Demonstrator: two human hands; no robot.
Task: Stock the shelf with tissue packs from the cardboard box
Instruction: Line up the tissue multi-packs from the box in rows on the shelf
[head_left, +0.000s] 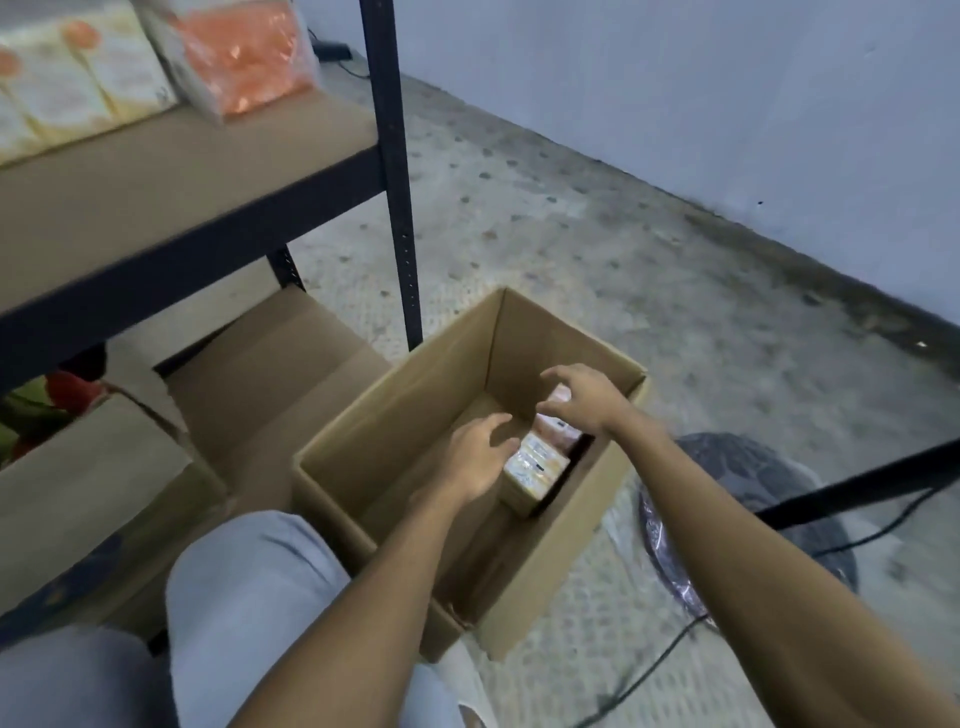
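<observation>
An open cardboard box stands on the floor in front of me. Inside, against its right wall, lie a yellow-and-white tissue pack and a pinkish pack behind it. My left hand hovers inside the box just left of the yellow pack, fingers spread and empty. My right hand reaches over the pinkish pack, fingers apart, holding nothing. The shelf is at upper left, with tissue packs and an orange-printed pack on it.
A dark shelf post stands just behind the box. Closed cardboard boxes sit under the shelf at left. My knee in light trousers is at the bottom. A fan base and cables lie on the floor at right.
</observation>
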